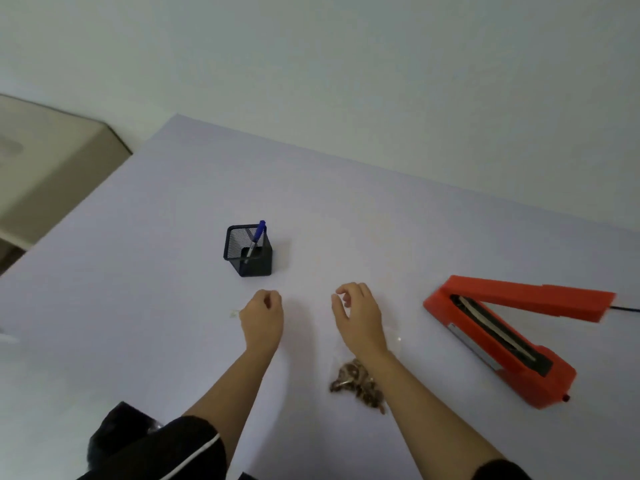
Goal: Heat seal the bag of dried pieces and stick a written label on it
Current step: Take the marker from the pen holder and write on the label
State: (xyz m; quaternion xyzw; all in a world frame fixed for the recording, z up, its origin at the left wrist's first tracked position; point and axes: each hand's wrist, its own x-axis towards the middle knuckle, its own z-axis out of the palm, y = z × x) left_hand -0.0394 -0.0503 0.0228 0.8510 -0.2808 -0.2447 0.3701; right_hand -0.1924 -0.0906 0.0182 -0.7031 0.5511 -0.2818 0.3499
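Black sleeve (194, 445) aside, the clear plastic bag of brown dried pieces (356, 386) lies left of the open red heat sealer (502, 334), under my right forearm. My right hand (356, 317) hangs loosely curled, empty. My left hand (261, 317) tucks its fingers under, and I cannot tell its grip. I'd flatten the bag's mouth before laying it across the sealer's bar. Farther left, a black mesh cup (247, 261) holds one blue pen (258, 233).

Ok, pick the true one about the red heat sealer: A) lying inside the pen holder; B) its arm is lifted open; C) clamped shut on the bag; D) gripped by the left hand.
B: the heat sealer has its upper arm angled up off the base, and the bag lies apart from it.
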